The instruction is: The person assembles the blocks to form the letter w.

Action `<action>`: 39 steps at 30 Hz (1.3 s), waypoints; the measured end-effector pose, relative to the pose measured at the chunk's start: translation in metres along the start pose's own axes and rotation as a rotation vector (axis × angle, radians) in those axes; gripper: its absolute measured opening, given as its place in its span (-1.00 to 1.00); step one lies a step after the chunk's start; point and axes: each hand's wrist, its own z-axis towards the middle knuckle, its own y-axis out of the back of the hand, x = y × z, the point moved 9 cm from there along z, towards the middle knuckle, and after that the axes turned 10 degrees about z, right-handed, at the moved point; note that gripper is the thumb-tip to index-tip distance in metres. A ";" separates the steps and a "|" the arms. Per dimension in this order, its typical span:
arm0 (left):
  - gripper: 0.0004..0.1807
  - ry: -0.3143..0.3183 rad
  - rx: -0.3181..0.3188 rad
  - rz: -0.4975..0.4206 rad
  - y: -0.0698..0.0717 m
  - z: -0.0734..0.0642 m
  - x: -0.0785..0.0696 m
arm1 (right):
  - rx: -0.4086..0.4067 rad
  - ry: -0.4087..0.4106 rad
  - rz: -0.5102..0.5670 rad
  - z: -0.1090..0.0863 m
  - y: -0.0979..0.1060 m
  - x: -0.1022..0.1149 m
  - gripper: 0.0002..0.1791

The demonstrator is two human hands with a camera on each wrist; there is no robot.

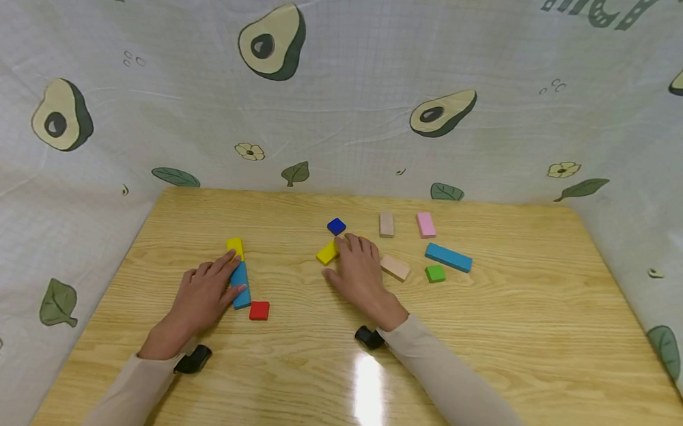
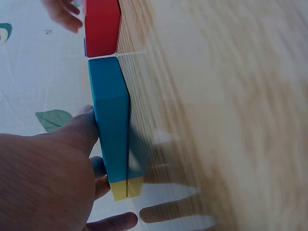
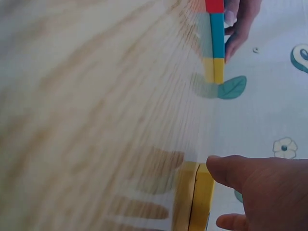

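Note:
My left hand (image 1: 200, 299) lies beside a long blue block (image 1: 240, 285) at the left, its thumb on the block and its index fingertip near where it meets a small yellow block (image 1: 235, 247). In the left wrist view, the thumb is at the side of the blue block (image 2: 110, 120). A red block (image 1: 259, 311) sits close to the blue block's near end. My right hand (image 1: 360, 276) reaches over another yellow block (image 1: 328, 252) and hides part of it. In the right wrist view, the thumb tip is right at the end of that yellow block (image 3: 202, 192).
A dark blue block (image 1: 337, 226) lies beyond my right hand. To its right are two beige blocks (image 1: 386, 225) (image 1: 395, 268), a pink block (image 1: 426, 225), a long blue block (image 1: 448, 257) and a green block (image 1: 436, 273). A printed cloth (image 1: 349, 131) hangs behind the wooden table (image 1: 487, 364).

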 end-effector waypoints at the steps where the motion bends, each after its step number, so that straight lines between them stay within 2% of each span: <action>1: -0.33 0.000 0.001 -0.001 0.000 0.000 0.000 | 0.001 0.001 -0.003 0.001 0.000 0.000 -0.27; 16: -0.34 0.000 -0.014 0.001 -0.001 -0.001 0.001 | 0.015 0.011 -0.059 0.008 -0.007 0.007 -0.35; 26: -0.34 0.004 -0.014 0.002 0.000 -0.003 0.001 | 0.003 0.051 -0.012 0.010 -0.010 0.015 -0.47; 33: -0.34 0.006 -0.020 0.001 0.000 -0.002 0.002 | 0.020 0.051 -0.002 0.012 -0.014 0.020 -0.44; 39: -0.34 0.002 -0.031 0.001 0.000 -0.002 0.001 | 0.036 0.081 0.026 0.011 -0.018 0.033 -0.41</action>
